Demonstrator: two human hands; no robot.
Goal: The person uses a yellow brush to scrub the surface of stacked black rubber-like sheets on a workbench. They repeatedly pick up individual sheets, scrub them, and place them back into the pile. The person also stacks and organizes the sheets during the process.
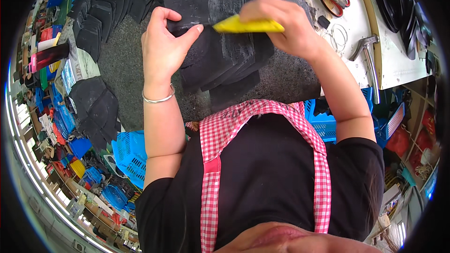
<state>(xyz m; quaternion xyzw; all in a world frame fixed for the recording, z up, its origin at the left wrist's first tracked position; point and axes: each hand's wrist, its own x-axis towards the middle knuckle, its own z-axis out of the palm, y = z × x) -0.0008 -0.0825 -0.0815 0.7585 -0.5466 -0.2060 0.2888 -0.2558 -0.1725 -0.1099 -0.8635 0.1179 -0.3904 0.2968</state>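
Note:
My left hand (161, 47) is at the left edge of a stack of thin black sheet pieces (225, 61). Its thumb and bent index finger hold a black piece between them; the other fingers are hidden. A bright yellow, flat tapered tool (248, 25) is gripped in my right hand (286, 26), which is slightly blurred. The tool's pointed end lies over the black pieces, close to my left thumb. Pale, whitish smears mark the stacked pieces. Under the stack is a dark speckled work surface (126, 70).
More black pieces overlap at the back left (101, 11), and another pile (93, 107) lies at left. Red-handled scissors (330, 0) and a hammer (368, 58) rest on the white tabletop at right. Blue baskets (131, 154) stand below the surface.

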